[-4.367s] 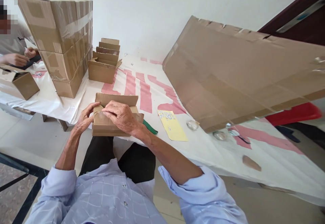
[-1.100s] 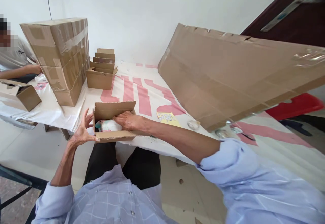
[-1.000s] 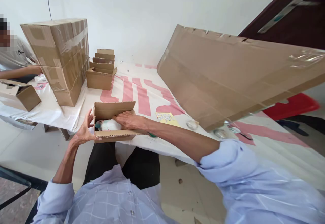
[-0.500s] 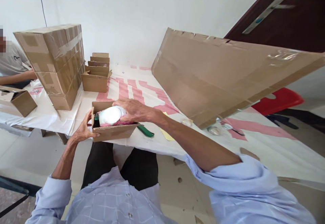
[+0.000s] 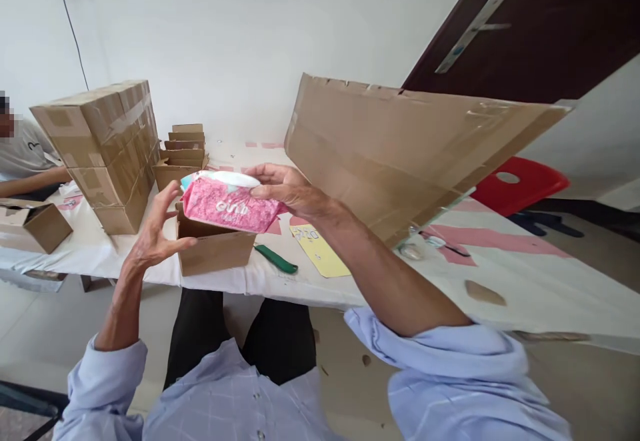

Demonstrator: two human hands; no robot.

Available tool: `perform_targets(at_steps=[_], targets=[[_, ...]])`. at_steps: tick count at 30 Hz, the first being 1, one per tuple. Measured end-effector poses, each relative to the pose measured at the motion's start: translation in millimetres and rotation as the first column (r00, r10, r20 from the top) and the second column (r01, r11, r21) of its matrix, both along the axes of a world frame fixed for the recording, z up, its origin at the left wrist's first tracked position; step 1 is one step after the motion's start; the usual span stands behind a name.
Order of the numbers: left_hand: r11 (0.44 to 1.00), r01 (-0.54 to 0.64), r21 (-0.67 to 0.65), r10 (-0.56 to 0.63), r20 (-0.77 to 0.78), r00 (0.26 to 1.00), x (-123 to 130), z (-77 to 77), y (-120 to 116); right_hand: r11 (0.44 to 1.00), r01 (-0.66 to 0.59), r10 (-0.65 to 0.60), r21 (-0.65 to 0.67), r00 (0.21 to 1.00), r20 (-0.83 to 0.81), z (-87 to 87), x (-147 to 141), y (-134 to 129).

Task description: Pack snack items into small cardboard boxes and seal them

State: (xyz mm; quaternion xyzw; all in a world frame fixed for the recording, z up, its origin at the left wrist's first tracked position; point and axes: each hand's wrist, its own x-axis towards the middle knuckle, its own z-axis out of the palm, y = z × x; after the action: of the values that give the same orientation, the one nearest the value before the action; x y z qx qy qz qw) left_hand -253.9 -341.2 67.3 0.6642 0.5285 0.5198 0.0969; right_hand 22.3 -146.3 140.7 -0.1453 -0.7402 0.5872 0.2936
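A pink and white soft packet (image 5: 225, 206), which looks like a pack of wipes, is held above an open cardboard box (image 5: 215, 255). My right hand (image 5: 290, 191) grips the packet's right end, thumb in front and fingers behind. At the packet's left end, my left hand (image 5: 157, 231) is open, thumb and fingers spread apart beside the box. The packet hides much of the box's opening. On the cloth just right of the box lies a green-handled tool (image 5: 276, 259), perhaps a cutter.
Stacked taped cartons (image 5: 107, 154) stand at left, with open boxes (image 5: 180, 154) behind. A large cardboard sheet (image 5: 390, 154) leans at right. A yellow card (image 5: 323, 251) and a clear tape roll (image 5: 411, 251) lie nearby. A co-worker (image 5: 30, 154) sits far left by another box (image 5: 37, 227).
The packet has come up out of the box in my right hand and now shows its pink side. My left hand has let go of the box and opened. The view has shifted slightly.
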Motion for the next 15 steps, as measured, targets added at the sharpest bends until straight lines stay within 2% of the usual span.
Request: perform_targets(at_steps=[2, 4, 6, 10, 13, 15], targets=[[0.999, 0.052, -0.006, -0.052, -0.040, 0.998, 15, 18.7, 9, 0.991, -0.074, 0.076, -0.108, 0.997, 0.011, -8.3, -6, -9], [0.998, 0.058, -0.008, -0.058, 0.016, 0.998, 24, 28.5, 17, 0.986, -0.088, 0.090, -0.139, 0.996, 0.006, -14.1, -10, -16], [1.000, 0.017, 0.009, -0.018, 0.113, 0.993, 28, 33.8, 23, 0.992, -0.068, 0.064, -0.109, 0.997, -0.035, -16.9, -12, -21], [0.991, -0.126, 0.051, 0.107, 0.285, 0.953, 28, 47.8, 36, 0.999, 0.008, 0.000, 0.035, 0.977, -0.212, -20.3, -27, -22], [0.994, -0.107, 0.010, 0.096, 0.355, 0.930, 21, 59.2, 53, 0.986, 0.133, -0.100, 0.101, 0.955, -0.278, -25.6, -52, -12], [0.997, -0.067, -0.026, 0.072, 0.359, 0.931, 11, 61.5, 66, 0.983, 0.146, -0.122, 0.112, 0.972, -0.199, -29.7, -69, 3]])
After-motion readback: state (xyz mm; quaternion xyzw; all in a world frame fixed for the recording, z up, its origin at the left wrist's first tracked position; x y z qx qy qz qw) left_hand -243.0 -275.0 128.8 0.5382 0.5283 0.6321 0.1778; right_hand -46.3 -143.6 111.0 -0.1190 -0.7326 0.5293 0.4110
